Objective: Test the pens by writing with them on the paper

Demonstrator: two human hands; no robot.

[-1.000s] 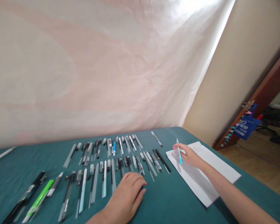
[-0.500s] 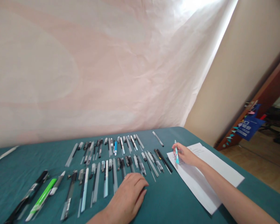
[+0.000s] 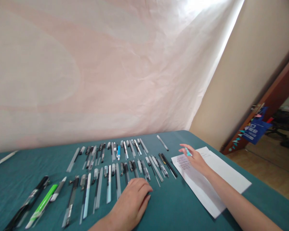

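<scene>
My right hand [image 3: 195, 159] is raised over the white paper sheets [image 3: 227, 176], closed on a turquoise pen [image 3: 188, 152]; only part of the pen shows between the fingers. Small handwriting covers the upper left corner of the top sheet. Palm down on the green tablecloth, my left hand [image 3: 132, 200] lies with loosely bent fingers and grips nothing visible. Its fingertips lie nearest to the front row of pens, among them a pale blue and black pen [image 3: 109, 184] and a clear pen [image 3: 118, 181].
Two rows of pens, caps and refills stretch across the green tablecloth [image 3: 168, 205]. A green pen [image 3: 42, 205] and a long black pen [image 3: 26, 203] lie at the left front. One clear pen [image 3: 162, 143] sits apart at the back. A pale curtain [image 3: 110, 70] hangs behind.
My right hand has lifted slightly off the writing and shifted a little right; the pen has tilted back in the fingers, uncovering the written lines. My left hand has stayed put.
</scene>
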